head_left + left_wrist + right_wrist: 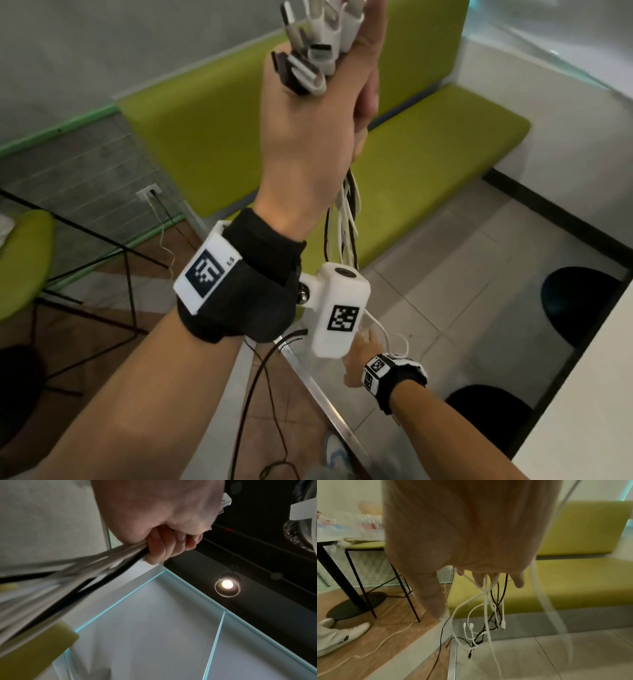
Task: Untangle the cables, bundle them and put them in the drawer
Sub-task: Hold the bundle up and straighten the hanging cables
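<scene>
Head view has the left hand [308, 137] raised high and clenched around a bunch of cables [346, 219], with their USB plugs [308, 58], white ones and a dark one, sticking up out of the top of the fist. Below the fist the white and black cords hang straight down past the white wrist camera [337, 308] strapped to that arm. From the left wrist view the fingers [159, 547] are curled tight round the cords, which run off blurred toward the lower left, and a round ceiling lamp [227, 584] glows against the dark ceiling behind. Lower down, the right hand [359, 356] sits well below the left one, near the hanging part of the cables, with a thin white cord looping over its wristband [394, 368]. Right wrist view shows this hand [471, 534] with its fingertips [478, 581] pointing down and several white and black cords passing between them; whether the fingers pinch the cords or only comb through them is hard to tell, since the picture is blurred. Under the fingertips the loose ends dangle in a tangle with small white connectors [469, 626], above the tiled floor [539, 655]. A green bench seat [428, 154] stands behind, and a white shoe [342, 635] rests on the wooden floor at the left.
</scene>
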Motion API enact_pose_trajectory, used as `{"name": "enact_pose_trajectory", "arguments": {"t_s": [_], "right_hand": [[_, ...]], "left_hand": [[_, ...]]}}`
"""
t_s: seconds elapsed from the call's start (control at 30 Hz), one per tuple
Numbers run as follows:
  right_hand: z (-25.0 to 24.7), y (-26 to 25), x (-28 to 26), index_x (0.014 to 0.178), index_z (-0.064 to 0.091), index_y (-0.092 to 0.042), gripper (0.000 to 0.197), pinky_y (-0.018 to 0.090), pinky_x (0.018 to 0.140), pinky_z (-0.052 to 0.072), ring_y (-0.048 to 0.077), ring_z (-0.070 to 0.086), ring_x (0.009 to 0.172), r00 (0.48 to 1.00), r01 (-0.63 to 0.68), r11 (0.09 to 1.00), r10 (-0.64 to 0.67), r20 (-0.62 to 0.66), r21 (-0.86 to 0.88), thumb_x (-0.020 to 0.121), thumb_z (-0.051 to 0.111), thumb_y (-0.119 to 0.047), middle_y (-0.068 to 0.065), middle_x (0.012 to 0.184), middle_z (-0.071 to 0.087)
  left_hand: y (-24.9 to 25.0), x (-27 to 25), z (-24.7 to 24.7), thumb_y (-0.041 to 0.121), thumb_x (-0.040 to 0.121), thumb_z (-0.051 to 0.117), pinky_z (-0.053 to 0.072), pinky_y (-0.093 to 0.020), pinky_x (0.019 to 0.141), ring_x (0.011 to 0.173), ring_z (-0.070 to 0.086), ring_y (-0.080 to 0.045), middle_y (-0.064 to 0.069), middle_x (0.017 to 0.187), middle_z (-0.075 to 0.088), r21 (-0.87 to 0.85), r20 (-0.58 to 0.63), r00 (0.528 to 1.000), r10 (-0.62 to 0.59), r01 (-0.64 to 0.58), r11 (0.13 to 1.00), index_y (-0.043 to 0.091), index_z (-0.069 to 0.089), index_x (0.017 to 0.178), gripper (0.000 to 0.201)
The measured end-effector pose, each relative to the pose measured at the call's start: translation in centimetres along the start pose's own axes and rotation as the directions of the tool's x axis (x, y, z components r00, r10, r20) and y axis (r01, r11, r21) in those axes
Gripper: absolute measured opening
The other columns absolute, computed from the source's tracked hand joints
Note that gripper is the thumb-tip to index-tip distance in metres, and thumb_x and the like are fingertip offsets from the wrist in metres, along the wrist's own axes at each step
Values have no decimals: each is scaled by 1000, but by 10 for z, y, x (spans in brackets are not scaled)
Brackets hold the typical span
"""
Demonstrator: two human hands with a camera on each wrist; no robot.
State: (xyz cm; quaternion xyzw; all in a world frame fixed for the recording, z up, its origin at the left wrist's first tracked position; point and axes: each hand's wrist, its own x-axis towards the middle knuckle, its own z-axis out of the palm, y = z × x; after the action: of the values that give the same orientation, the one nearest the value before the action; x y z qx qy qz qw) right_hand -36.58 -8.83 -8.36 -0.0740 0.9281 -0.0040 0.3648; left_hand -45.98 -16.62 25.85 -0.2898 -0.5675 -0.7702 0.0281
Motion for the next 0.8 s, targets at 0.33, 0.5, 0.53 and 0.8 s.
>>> {"name": "enact_pose_trajectory", "arguments": {"t_s": [0.33,0.5,0.53,0.8], "right_hand": [[29,20,19,149,21,-23,60,35,95,45,31,56,119,999,10,960,-22,42,280,95,44,-8,11,144,44],[43,34,19,135,46,-11,39,36,99,41,33,49,124,988,-101,972,73,139,210,97,43,-19,14,138,47],[38,35,18,135,47,-11,38,39,97,43,35,51,121,989,-113,972,90,114,205,97,42,-11,17,134,49],[33,53,14,133,42,-14,49,37,91,49,30,53,116,976,-214,960,201,88,182,90,61,-29,13,129,52]], "left_hand": [[-7,5,4,30,87,47,24,-16,46,38,31,-3,14,46,38,110,17,998,62,-63,992,26,41,51,37],[-13,7,4,33,87,47,26,-18,47,38,33,-4,13,45,38,165,16,998,60,-62,984,23,40,50,38],[-15,6,4,33,87,46,26,-18,47,38,34,-4,14,45,38,180,22,998,58,-61,982,22,40,51,38],[-19,5,-1,34,88,46,28,-21,48,38,36,-5,15,45,39,249,-11,997,70,-65,966,23,40,50,40]]}}
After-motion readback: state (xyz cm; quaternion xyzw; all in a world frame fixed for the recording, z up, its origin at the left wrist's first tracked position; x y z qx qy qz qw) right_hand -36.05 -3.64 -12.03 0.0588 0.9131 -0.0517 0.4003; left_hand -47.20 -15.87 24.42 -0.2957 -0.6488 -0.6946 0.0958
